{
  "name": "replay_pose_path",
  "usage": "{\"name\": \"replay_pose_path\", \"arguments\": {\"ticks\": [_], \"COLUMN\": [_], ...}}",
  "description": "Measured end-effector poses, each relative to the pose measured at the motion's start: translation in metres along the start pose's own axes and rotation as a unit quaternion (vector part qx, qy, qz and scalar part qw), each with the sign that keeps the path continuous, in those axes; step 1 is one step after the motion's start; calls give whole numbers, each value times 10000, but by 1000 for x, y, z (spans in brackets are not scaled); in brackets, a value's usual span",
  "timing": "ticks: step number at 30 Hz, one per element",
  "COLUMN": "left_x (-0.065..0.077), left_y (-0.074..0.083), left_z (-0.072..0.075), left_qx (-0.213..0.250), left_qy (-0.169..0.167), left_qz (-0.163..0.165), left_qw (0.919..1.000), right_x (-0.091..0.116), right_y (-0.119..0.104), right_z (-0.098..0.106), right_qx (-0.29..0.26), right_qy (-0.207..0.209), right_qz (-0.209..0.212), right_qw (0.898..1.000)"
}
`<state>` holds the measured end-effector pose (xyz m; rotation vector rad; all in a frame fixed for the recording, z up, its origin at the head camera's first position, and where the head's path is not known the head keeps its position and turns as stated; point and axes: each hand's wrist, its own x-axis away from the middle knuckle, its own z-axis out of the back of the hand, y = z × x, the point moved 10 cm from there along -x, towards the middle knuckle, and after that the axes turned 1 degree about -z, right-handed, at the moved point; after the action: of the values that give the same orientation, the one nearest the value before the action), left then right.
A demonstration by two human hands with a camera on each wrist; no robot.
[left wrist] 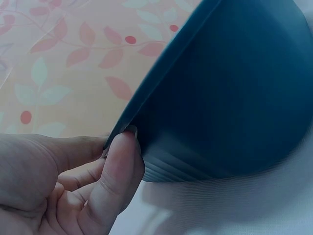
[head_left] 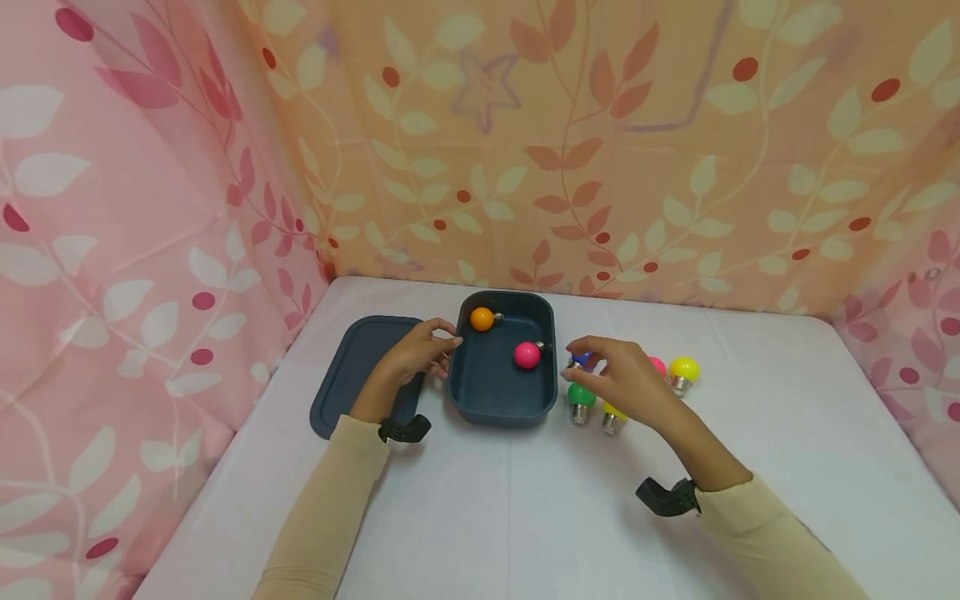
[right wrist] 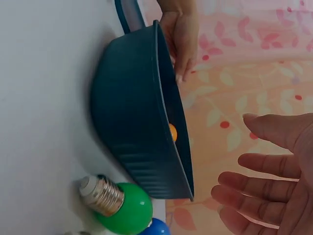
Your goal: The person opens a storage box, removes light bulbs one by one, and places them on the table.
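Note:
My left hand pinches the left rim of a dark blue-grey plastic box; in the left wrist view the thumb and fingers lie on either side of that rim. Inside the box are an orange light bulb and a pink bulb. To the right of the box, my right hand hovers with fingers spread and holds nothing. Below it lie a blue bulb, partly hidden by the fingers, a green bulb and a yellow bulb.
A flat dark lid lies left of the box, partly under the left forearm. Another pink bulb and a yellow one lie beyond the right hand. Patterned curtains border the white table at the back and sides.

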<state>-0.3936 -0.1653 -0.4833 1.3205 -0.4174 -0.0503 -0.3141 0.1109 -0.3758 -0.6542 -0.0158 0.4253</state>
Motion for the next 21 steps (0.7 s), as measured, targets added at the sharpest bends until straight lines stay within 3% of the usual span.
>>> {"name": "replay_pose_path", "arguments": {"ticks": [9,13,21], "left_x": [1,0,0], "left_y": [2,0,1], "left_z": [0,1,-1], "left_qx": [16,46,31], "left_qy": [-35,-62,-106], "left_qz": [-26,-6,-16], "left_qw": [10000,10000,9999], "right_x": [-20,-30,-48], "right_y": [-26,-37,-40], "right_z": [-12,-15,-33], "right_qx": [106,389,1171], "right_qy": [-187,-214,-452], "right_qz": [546,845,974], "right_qw": [9983,9954,9873]}}
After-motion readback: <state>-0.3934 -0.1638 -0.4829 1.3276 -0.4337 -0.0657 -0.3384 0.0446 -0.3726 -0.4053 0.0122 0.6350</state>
